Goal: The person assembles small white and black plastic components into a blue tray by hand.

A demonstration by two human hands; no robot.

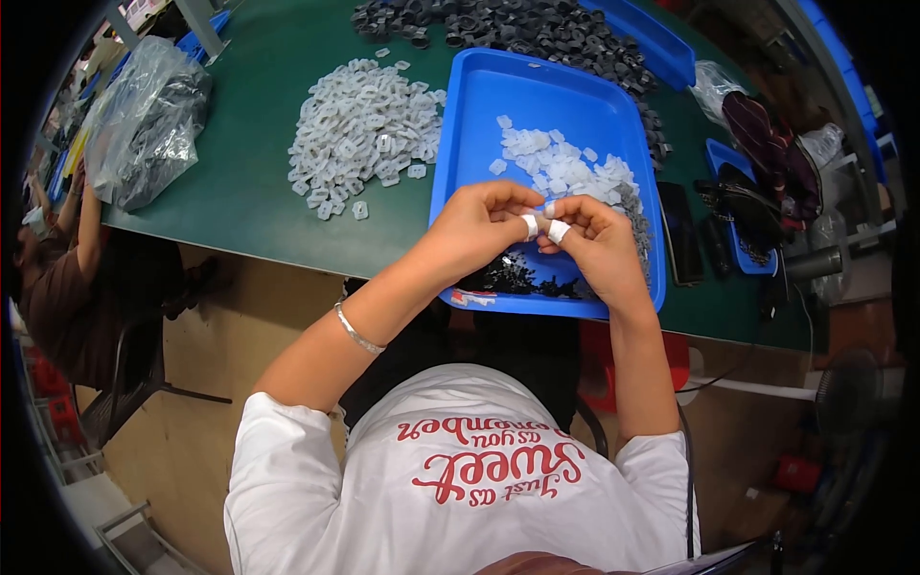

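Observation:
Over the near half of a blue tray (498, 91), my left hand (474, 225) and my right hand (609, 249) meet fingertip to fingertip. Both are closed in a pinch, with white tape round the thumbs. Whatever sits between the fingertips is too small and covered to name. Just beyond my hands, small translucent white plastic pieces (556, 158) lie heaped in the tray. Small grey pieces (634, 211) run down its right side. Small black parts (513, 276) lie at the near end, partly under my hands.
Left of the tray, a pile of whitish plastic pieces (359, 129) covers part of the green table (259, 182). Black ring-like parts (537, 31) are heaped behind. A clear plastic bag (149, 125) stands far left, near another person (72, 297). At right lie a phone (678, 230) and a smaller blue tray (757, 259).

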